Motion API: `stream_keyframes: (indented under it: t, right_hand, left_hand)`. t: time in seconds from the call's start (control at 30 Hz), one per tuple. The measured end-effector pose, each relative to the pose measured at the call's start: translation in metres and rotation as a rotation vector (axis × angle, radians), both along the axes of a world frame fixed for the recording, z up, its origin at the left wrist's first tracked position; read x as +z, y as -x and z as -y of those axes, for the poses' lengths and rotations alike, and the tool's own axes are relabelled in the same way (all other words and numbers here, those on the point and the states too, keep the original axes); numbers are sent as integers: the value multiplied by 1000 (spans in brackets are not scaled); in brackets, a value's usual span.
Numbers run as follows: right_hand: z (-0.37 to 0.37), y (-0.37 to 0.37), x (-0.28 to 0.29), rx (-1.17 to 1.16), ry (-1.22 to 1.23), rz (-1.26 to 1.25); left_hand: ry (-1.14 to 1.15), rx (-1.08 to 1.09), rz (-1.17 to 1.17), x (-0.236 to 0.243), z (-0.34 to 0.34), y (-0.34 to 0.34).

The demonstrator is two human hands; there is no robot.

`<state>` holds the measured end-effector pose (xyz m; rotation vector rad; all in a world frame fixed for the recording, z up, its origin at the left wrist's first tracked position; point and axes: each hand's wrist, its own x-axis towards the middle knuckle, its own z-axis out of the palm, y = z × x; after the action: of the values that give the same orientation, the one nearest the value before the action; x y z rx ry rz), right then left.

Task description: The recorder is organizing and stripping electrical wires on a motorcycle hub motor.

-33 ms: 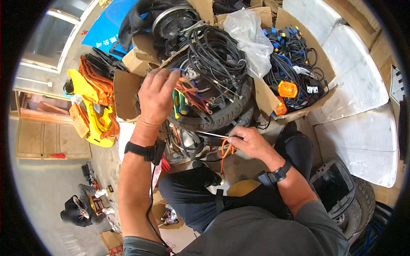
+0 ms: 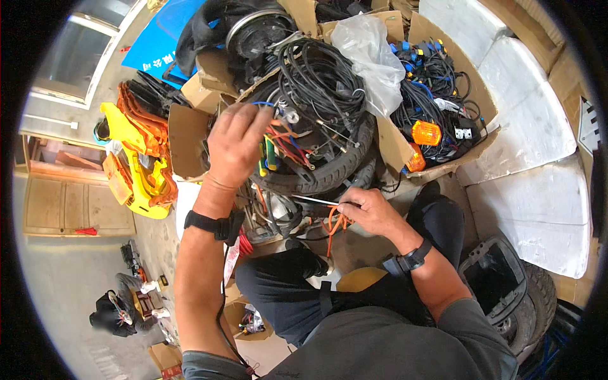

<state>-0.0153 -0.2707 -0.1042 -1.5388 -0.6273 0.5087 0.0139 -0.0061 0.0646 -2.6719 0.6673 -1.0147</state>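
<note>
My left hand (image 2: 237, 139) is closed, its fingers curled down at the edge of a bundle of coloured wires (image 2: 292, 144). Whatever lies between its fingertips is hidden. Just beside it are green-and-yellow handles (image 2: 270, 155) and a short blue wire (image 2: 261, 103). My right hand (image 2: 370, 209), nearer to me, pinches a thin metal rod (image 2: 310, 199) that points left. Below its fingers hangs a looped orange wire (image 2: 337, 223); I cannot tell whether it is gripped too. Behind both hands a coil of black cables (image 2: 323, 76) rests on a black tyre (image 2: 316, 180).
An open cardboard box (image 2: 465, 161) at the right holds black wiring harnesses and orange lamps. Clear plastic (image 2: 370, 57) drapes over its left flap. Yellow plastic panels (image 2: 142, 183) stand at the left. White foam blocks (image 2: 525, 107) line the right. Another person (image 2: 117, 310) sits at the far left.
My left hand has shifted very slightly, showing more of the wires by its fingertips. My right hand and the metal rod have barely moved.
</note>
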Motion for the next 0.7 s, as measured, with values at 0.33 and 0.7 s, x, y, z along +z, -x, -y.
stream_keyframes:
  t: [0.33,0.7]
  right_hand:
    - [0,-1,4,6,36,34]
    - [1,0,-6,7,24,57]
  left_hand:
    - [-167,-125,-352,-50,-4,17]
    - [82,90,-206,-55,-11,47]
